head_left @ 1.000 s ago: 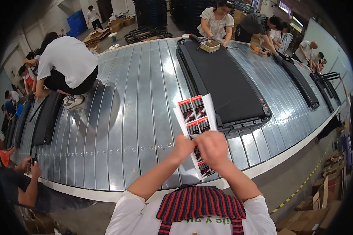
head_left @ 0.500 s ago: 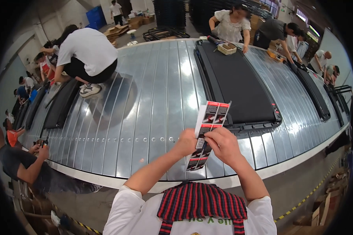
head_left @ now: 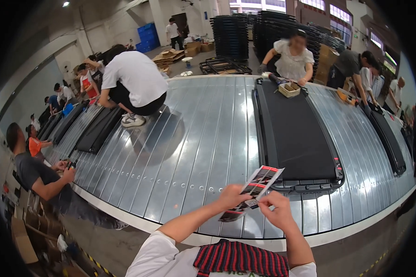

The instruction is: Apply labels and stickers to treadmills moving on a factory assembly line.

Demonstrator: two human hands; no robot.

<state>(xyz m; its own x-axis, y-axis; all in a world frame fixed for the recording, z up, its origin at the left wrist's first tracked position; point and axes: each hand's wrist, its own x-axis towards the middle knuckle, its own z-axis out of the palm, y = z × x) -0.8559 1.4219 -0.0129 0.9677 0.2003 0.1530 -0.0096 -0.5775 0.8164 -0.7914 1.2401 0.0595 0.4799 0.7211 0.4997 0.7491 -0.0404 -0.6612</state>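
A long sheet of red, black and white printed stickers (head_left: 263, 179) is held tilted in front of my chest, above the near edge of the metal platform (head_left: 189, 138). My left hand (head_left: 232, 197) grips its left side, thumb on top. At its right edge my right hand (head_left: 278, 210) has its fingers curled and pinched against the sheet. Between the hands, a small pale patch with a dark code (head_left: 251, 203) shows on it. Just beyond lies a flat black panel in a frame (head_left: 298, 134), with red labels near its closest right corner.
A person in a white shirt (head_left: 134, 83) squats on the platform beside another black panel (head_left: 99, 129). Across from me a person (head_left: 291, 57) stands by a small parts box (head_left: 289, 89). At left, a person in dark grey (head_left: 44, 177) holds a small tool. Stacked black frames (head_left: 229, 39) stand behind.
The view has tilted up and shifted left, so things sit lower and further right. The sheet now leans more to the right, and my right hand has shifted from its middle to its right edge.
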